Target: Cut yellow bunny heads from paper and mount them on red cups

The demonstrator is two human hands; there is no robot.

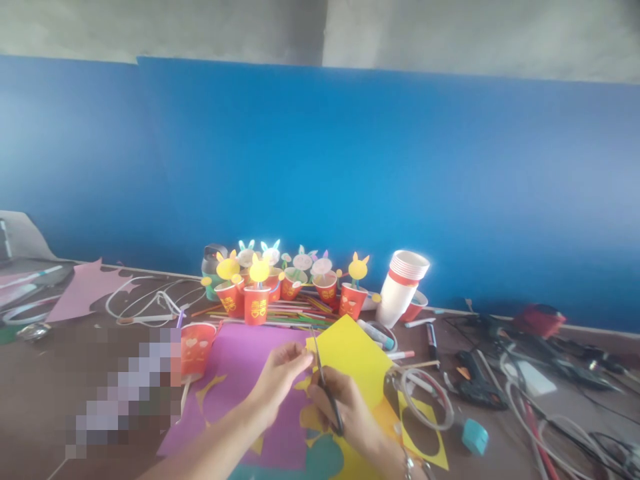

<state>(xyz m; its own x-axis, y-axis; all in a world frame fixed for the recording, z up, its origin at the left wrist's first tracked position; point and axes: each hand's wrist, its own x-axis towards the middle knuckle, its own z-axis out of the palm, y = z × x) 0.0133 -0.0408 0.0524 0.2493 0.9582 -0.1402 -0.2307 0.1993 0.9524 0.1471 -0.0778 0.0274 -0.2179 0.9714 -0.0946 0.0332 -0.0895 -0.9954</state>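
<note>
Right grip (pixel 345 397) closed round scissors (pixel 323 383) over the yellow sheet (pixel 355 353); left grip (pixel 283 373) near the blades (pixel 317 350), cannot tell whether holding anything. Scissors likely light, stiff; take by the handle (pixel 334 412).

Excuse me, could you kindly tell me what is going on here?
A person's right hand grips metal scissors with dark handles. The left hand is close to the blades; anything it pinches is too small to make out. Around them lie a purple paper sheet and a yellow paper sheet. Behind stand red paper cups with round-headed, pointy-eared paper figures, beside a stack of white paper cups.
</note>
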